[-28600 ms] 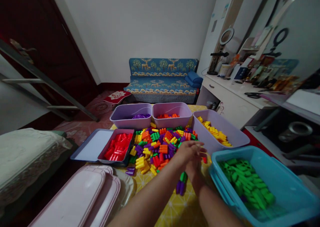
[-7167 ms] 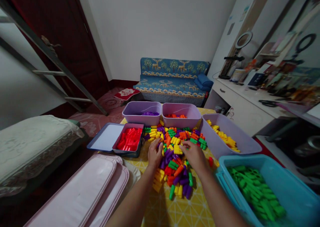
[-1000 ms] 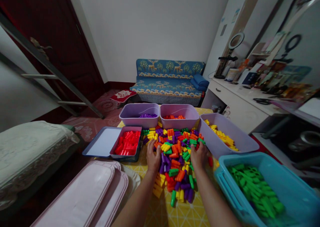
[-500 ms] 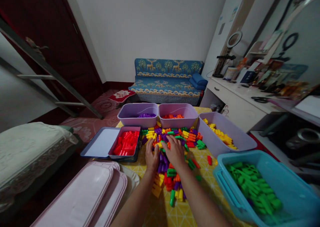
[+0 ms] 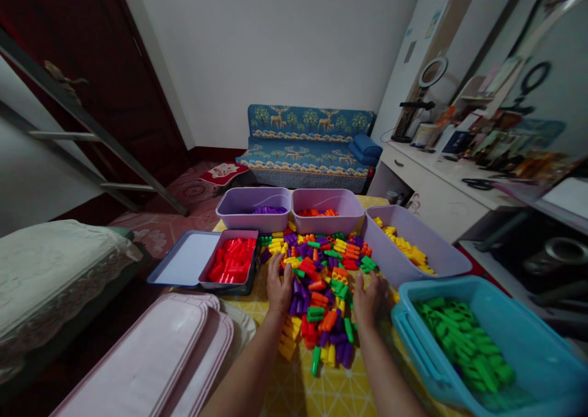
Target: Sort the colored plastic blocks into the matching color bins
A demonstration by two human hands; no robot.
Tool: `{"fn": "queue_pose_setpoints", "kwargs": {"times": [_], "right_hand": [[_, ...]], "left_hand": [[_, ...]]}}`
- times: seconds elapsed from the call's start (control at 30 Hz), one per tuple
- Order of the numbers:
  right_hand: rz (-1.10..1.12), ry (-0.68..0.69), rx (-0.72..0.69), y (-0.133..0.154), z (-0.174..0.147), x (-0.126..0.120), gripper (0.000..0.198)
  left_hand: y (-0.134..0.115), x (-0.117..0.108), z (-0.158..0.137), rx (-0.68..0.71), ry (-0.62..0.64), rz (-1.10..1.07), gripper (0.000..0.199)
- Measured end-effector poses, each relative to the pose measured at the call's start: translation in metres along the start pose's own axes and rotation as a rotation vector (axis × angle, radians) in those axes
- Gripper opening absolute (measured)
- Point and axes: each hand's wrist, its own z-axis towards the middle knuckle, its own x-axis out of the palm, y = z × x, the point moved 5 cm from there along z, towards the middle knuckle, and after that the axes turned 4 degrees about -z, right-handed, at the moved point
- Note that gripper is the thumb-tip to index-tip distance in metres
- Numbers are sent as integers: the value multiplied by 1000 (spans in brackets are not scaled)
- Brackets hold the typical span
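Note:
A heap of mixed plastic building pieces (image 5: 316,267), tube-shaped in red, orange, yellow, green and purple, covers the middle of the table. My left hand (image 5: 279,288) rests at the heap's left edge beside purple pieces (image 5: 299,297), its thumb and fingers apart and nothing held. At the opposite edge is my right hand (image 5: 369,297), thumb spread from slightly curled fingers. No piece shows in it, though its far fingertips are partly hidden. Red pieces (image 5: 233,261) fill a small box left of my left hand. A blue tub (image 5: 528,325) of green pieces (image 5: 466,340) stands right of my right hand.
Two lilac bins (image 5: 252,221) stand along the back, holding purple and orange pieces. Another lilac bin (image 5: 441,255) at right holds yellow pieces. Pale pink lids (image 5: 142,349) lie stacked at front left. The yellow tablecloth (image 5: 321,398) shows at the front. A sofa (image 5: 307,154) stands beyond.
My right hand has moved right and nearer, from the heap's middle to its right edge, and pieces it covered now show. Several purple pieces show at the near right. My left hand stays nearly still.

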Motion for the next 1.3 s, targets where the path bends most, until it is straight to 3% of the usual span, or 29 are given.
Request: {"fn": "queue_pose_setpoints", "kwargs": {"times": [0.1,0.2,0.5,0.67,0.87,1.0,1.17,1.3], "right_hand": [[325,185,66,18,-3,12,63],[422,265,5,37,-1,16,52],[19,446,-192,65,30,59,41],[-68,514,-211,90,41,76,39],[-109,576,-177,95,36,76,27],[21,572,-180,97,25,69,18],[293,578,-149,105,9,64,31],[620,569,93,102,-5,63,44]], "left_hand": [[0,0,0,-5,-1,-10,38],[-1,0,0,-5,3,-9,39],[-1,-1,1,8,2,6,38],[-2,0,0,7,6,15,40],[-4,-1,0,13,0,14,38],[-5,-1,0,6,6,17,38],[-5,-1,0,4,0,12,36],[-5,-1,1,6,2,22,35]]}}
